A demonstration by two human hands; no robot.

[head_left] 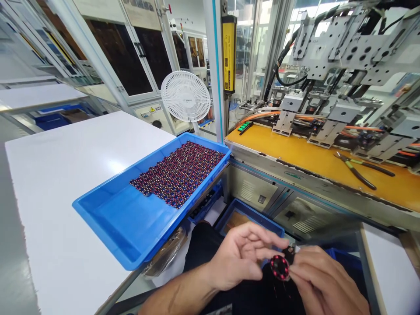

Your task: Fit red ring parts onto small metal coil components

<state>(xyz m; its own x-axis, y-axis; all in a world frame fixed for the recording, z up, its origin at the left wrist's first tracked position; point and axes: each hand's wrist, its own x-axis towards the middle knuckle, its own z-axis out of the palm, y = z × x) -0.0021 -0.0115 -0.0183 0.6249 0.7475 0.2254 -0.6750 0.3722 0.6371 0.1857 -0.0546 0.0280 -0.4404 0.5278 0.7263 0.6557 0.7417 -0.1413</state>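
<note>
My right hand (pixel 323 278) pinches a small round black part with a ring of red spots (pixel 279 267), low over my lap. Thin wires seem to hang below it, though they are blurred. Just behind it, by the same fingertips, is a small dark piece (pixel 289 253), too blurred to name. My left hand (pixel 241 253) is beside the round part, its fingers apart and thumb spread, with nothing clearly held. Its fingertips come close to the dark piece; whether they touch I cannot tell. A blue tray (pixel 114 223) holds many small dark parts with red spots (pixel 183 173).
The tray sits on a white table (pixel 72 162). A white fan (pixel 186 96) stands behind it. To the right, a machine's yellow work surface (pixel 262 142) carries pliers (pixel 356 168) and metal fixtures (pixel 328 124). A blue bin (pixel 243 208) is below it.
</note>
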